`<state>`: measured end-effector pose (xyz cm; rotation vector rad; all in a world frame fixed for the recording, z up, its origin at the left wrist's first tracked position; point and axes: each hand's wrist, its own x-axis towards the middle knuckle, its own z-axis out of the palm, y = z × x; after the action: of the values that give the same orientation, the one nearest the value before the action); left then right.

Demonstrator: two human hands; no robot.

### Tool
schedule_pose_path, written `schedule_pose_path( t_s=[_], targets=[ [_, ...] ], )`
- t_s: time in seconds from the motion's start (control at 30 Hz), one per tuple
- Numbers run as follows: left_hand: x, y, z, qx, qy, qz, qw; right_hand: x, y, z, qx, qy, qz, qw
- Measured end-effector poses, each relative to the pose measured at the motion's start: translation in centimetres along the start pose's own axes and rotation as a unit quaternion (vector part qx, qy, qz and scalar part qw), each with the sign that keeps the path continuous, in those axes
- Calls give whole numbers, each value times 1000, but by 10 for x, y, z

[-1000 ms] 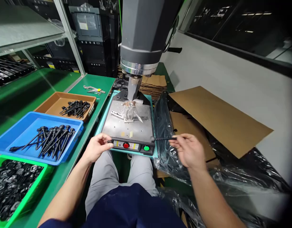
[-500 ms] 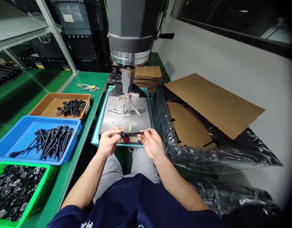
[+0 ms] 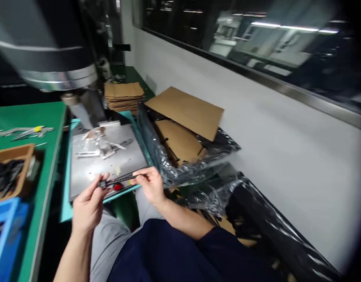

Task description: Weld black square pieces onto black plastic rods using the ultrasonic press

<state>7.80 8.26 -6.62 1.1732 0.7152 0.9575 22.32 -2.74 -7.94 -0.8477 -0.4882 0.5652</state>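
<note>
At the left is the table (image 3: 36, 113); on it, tools (image 3: 14, 131) lie behind a tray (image 3: 25, 178), and a second tray (image 3: 4, 209) is nearer. Right of the table is the machine plate (image 3: 133, 152), with the rod (image 3: 118, 181) at its front edge. Further right, a sheet (image 3: 186, 111) lies across a bag (image 3: 158, 162); behind is a cardboard stack (image 3: 124, 96).

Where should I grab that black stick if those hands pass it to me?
Probably pinch the stick by its thin middle, from above. The left hand holds the thick end and the right hand the other, so the bare part between is free. It lies crosswise, so your fingertips should close across it.
</note>
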Motion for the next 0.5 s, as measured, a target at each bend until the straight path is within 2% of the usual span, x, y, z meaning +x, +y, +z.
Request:
schedule_pose_path(
  t_s=[0.1, 0.23, 0.37, 0.5],
  targets=[
    [11, -3, 4, -85, -69, -103, 989, 6, 2, -16, 17, -7, 7, 1000],
    [14, -4, 17, -71, -66, -163, 982, 2, -1, -38, 33, -14, -1, 999],
    [13, -5, 32, -35, -46, -212, 976, -6, -17, -54, -51, -56, -108, 991],
    [13, -9, 42, -37, -51, -239, 969, 0, -38, -66, -144, -94, -214, 961]
  ],
)
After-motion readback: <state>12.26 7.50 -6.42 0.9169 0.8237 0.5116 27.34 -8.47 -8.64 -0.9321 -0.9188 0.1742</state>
